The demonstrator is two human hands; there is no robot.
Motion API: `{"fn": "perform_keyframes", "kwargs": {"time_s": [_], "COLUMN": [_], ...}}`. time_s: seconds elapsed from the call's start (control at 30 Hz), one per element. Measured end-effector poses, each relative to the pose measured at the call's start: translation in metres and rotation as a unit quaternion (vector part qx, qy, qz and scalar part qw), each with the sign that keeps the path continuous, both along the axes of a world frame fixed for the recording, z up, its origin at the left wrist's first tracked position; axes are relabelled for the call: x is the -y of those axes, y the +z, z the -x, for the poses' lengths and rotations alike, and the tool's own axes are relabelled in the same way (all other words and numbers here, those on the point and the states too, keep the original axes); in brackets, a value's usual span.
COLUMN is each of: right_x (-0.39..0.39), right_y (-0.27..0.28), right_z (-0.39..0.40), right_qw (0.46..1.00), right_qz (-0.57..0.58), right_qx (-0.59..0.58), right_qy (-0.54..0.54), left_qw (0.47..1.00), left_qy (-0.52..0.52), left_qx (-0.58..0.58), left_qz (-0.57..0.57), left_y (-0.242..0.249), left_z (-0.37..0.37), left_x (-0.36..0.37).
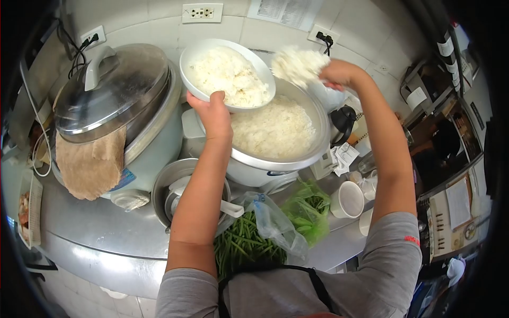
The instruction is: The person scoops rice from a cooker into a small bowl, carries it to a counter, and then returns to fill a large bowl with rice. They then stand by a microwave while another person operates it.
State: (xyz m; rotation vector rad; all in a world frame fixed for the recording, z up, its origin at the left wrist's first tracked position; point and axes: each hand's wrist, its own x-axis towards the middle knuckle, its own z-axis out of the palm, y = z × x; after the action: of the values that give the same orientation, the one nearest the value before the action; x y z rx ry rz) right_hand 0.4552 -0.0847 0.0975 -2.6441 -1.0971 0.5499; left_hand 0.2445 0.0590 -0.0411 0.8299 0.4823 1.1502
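- The left hand [213, 112] grips the white bowl [227, 74] of rice, tilted over the open rice cooker [275, 132].
- The right hand [339, 73] clasps a rice-laden scoop [298, 64] just right of the bowl.
- Keeping the bowl close above the cooker should catch spills.
- A closed cooker [119, 111] stands left of it; green beans [244, 246] lie in front.

Grey short sleeves [395, 254] (red mark), dark apron straps [318, 286].

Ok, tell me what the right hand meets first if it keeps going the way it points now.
The right hand holds a rice scoop heaped with rice, pointing left toward the white bowl in the left hand. Going straight on, the scoop would likely meet the bowl's rim first, though depth is hard to judge.
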Motion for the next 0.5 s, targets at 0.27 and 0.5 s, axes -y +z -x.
{"fn": "perform_keyframes", "kwargs": {"time_s": [0.27,0.5], "right_x": [-0.076,-0.017], "right_y": [-0.05,0.007], "right_z": [0.089,0.016], "right_qw": [0.946,0.924], "right_qz": [-0.004,-0.01], "right_qx": [0.324,0.383], "right_qy": [0.029,-0.008], "left_qw": [0.993,0.992], "left_qy": [-0.108,-0.085], "left_qx": [0.033,0.075], "left_qz": [0.036,0.047], "left_y": [0.001,-0.003], "left_z": [0.0,-0.003], "left_x": [-0.004,-0.005]}}
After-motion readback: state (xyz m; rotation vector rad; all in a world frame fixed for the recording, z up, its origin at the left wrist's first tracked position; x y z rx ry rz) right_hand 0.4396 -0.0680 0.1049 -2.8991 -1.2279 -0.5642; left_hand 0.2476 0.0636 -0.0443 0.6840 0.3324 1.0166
